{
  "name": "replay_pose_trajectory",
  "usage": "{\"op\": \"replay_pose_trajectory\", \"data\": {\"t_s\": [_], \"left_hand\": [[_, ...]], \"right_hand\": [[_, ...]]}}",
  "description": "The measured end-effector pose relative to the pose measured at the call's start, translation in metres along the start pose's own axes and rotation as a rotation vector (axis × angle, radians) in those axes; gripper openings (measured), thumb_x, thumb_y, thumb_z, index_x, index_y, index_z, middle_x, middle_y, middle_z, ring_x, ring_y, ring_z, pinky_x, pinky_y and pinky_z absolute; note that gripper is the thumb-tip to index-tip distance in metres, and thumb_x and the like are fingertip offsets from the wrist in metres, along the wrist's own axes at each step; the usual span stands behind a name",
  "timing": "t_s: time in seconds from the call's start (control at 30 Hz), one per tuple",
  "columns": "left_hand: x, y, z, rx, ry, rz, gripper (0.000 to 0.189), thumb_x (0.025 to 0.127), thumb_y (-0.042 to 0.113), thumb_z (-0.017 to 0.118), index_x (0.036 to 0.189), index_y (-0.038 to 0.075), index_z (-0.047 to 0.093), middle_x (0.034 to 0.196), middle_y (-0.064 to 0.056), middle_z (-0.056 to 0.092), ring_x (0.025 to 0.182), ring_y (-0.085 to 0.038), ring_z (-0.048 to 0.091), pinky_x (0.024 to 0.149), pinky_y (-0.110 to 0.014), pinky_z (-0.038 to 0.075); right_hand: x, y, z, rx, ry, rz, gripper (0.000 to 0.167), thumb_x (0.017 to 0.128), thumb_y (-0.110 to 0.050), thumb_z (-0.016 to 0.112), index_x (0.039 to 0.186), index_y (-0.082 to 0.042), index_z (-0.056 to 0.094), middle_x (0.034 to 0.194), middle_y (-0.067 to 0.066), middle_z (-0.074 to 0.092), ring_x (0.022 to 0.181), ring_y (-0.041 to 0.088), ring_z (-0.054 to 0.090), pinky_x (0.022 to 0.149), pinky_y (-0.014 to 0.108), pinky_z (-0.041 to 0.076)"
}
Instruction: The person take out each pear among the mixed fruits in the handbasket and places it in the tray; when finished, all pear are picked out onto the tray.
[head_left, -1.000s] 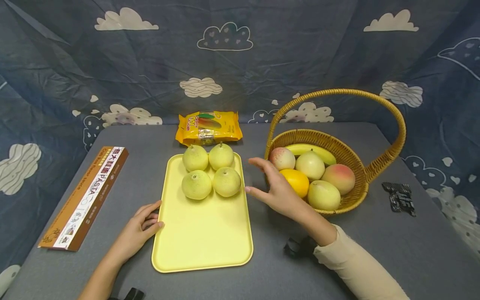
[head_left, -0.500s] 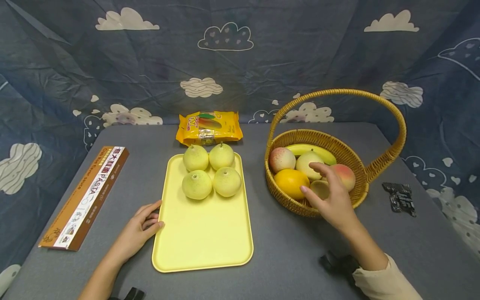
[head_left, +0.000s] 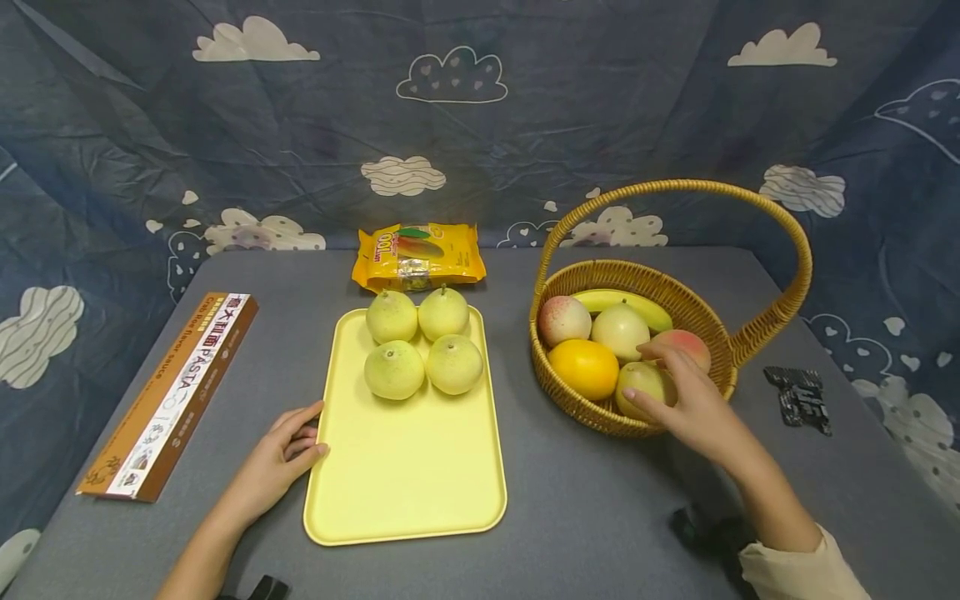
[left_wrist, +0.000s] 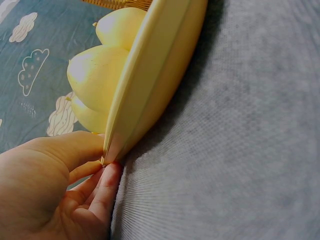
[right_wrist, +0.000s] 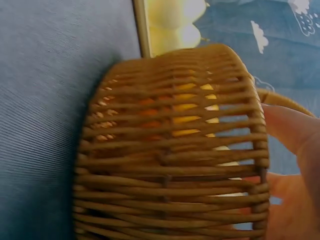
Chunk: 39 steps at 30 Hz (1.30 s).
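Along its left edge, the yellow tray (head_left: 405, 467) is pinched by my left hand (head_left: 273, 458); in the left wrist view the thumb lies on the rim (left_wrist: 111, 137) and the fingers are under it. Several pale green pears (head_left: 393, 369) stand grouped at the tray's far end. My right hand (head_left: 693, 404) reaches into the wicker basket (head_left: 581, 410) and holds a pear (head_left: 643, 385) at its near side, thumb and fingers around it. The basket wall (right_wrist: 170, 150) hides much of that grasp in the right wrist view.
Also in the basket are a yellow-orange lemon-like fruit (head_left: 585, 369), a banana (head_left: 633, 307), another pale pear (head_left: 621, 332) and two peaches (head_left: 565, 321). A yellow mango-print packet (head_left: 418, 257) lies behind the tray, a pasta box (head_left: 168, 396) left, black wrappers (head_left: 801, 398) right.
From beside the tray, my right hand has moved right to the basket and come down onto the near pear. My left hand and the tray have stayed put.
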<state>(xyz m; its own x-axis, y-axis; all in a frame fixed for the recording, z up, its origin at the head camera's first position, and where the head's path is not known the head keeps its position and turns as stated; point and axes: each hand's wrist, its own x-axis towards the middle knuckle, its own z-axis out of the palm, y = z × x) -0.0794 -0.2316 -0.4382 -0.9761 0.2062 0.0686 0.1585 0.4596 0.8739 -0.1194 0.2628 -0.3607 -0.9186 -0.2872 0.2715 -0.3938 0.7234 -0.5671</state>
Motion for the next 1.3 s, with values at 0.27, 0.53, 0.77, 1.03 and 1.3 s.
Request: {"op": "replay_pose_trajectory", "data": {"t_s": [0.27, 0.53, 0.77, 1.03, 1.3], "left_hand": [[0.000, 0.000, 0.000, 0.006, -0.003, -0.008, 0.057, 0.086, 0.006, 0.061, 0.136, -0.004, 0.034, 0.121, -0.018, 0.039, 0.094, -0.010, 0.046, 0.080, -0.010, 0.043], [-0.001, 0.001, -0.001, -0.007, -0.005, -0.020, 0.058, 0.086, 0.006, 0.061, 0.136, -0.004, 0.034, 0.122, -0.018, 0.038, 0.094, -0.010, 0.045, 0.080, -0.010, 0.042], [0.000, 0.002, 0.000, -0.003, -0.009, -0.028, 0.058, 0.086, 0.006, 0.061, 0.136, -0.004, 0.034, 0.122, -0.017, 0.039, 0.094, -0.011, 0.046, 0.080, -0.011, 0.043], [-0.001, 0.002, -0.001, -0.002, -0.006, -0.023, 0.058, 0.086, 0.007, 0.061, 0.136, -0.004, 0.034, 0.121, -0.018, 0.039, 0.094, -0.010, 0.046, 0.080, -0.010, 0.043], [0.000, 0.001, 0.000, 0.002, -0.001, -0.010, 0.057, 0.086, 0.005, 0.061, 0.135, -0.005, 0.034, 0.121, -0.018, 0.039, 0.094, -0.009, 0.046, 0.080, -0.010, 0.043]], "right_hand": [[0.010, 0.003, -0.013, 0.033, -0.222, 0.044, 0.046, 0.084, -0.025, 0.065, 0.119, 0.000, 0.048, 0.116, 0.013, 0.048, 0.105, 0.025, 0.042, 0.085, 0.044, 0.034], [0.014, 0.006, -0.011, 0.034, -0.276, 0.035, 0.050, 0.080, -0.022, 0.069, 0.120, 0.000, 0.050, 0.116, 0.014, 0.051, 0.102, 0.025, 0.044, 0.083, 0.041, 0.037], [0.012, 0.008, -0.008, 0.003, -0.170, 0.051, 0.049, 0.074, -0.022, 0.075, 0.115, -0.003, 0.055, 0.111, 0.013, 0.053, 0.097, 0.025, 0.045, 0.078, 0.042, 0.038], [0.009, -0.008, -0.011, 0.013, 0.054, 0.021, 0.050, 0.070, -0.012, 0.077, 0.115, -0.004, 0.056, 0.111, 0.009, 0.051, 0.100, 0.020, 0.042, 0.076, 0.032, 0.036], [0.011, -0.050, -0.004, 0.226, 0.188, -0.053, 0.062, 0.066, 0.007, 0.076, 0.122, -0.004, 0.053, 0.119, 0.007, 0.047, 0.104, 0.010, 0.040, 0.071, 0.012, 0.046]]}}
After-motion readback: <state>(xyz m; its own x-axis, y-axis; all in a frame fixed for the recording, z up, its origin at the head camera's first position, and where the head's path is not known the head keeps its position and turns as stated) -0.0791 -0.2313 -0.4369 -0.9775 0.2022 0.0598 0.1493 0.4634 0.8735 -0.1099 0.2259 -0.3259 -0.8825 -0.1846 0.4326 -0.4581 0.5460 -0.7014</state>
